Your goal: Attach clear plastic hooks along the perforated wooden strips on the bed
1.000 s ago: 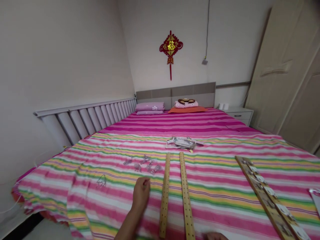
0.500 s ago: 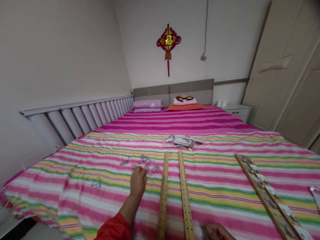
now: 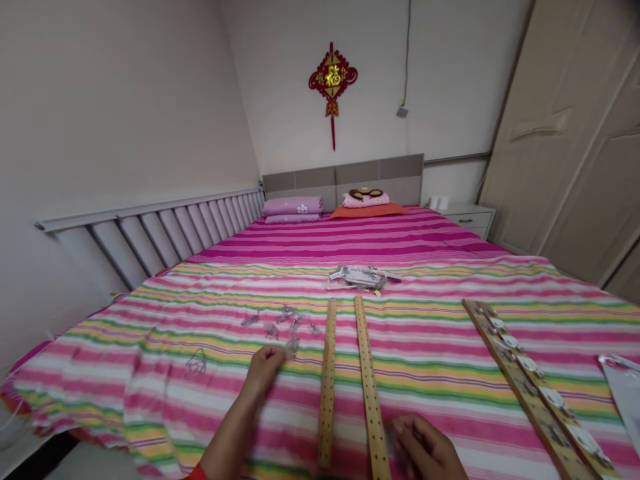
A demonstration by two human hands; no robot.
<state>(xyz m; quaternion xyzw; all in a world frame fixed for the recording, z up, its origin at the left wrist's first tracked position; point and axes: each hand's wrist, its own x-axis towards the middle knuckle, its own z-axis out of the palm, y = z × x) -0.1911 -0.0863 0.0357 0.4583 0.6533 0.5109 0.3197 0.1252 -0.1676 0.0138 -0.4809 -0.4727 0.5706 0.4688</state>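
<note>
My left hand [image 3: 263,371] is pinched on a small clear plastic piece [image 3: 291,345], lifted just off the striped bedspread [image 3: 440,333]. More clear pieces [image 3: 280,320] lie scattered beyond it. Two pale wooden strips with rows of holes [image 3: 327,373] [image 3: 370,380] lie side by side to the right of that hand. My right hand [image 3: 425,450] rests near the bottom edge beside the right strip, fingers curled; what they hold is hidden.
A third wooden strip [image 3: 530,380] fitted with clear pieces lies at the right. A small pile of packets [image 3: 360,277] sits mid-bed. A clear bag [image 3: 625,393] is at the far right. Pillows [image 3: 295,207], a headboard, a side rail [image 3: 150,230] and a wardrobe [image 3: 575,133] surround the bed.
My left hand reached forward to the scattered clear pieces, then drew back with one pinched in its fingers. My right hand rose further into view at the bottom.
</note>
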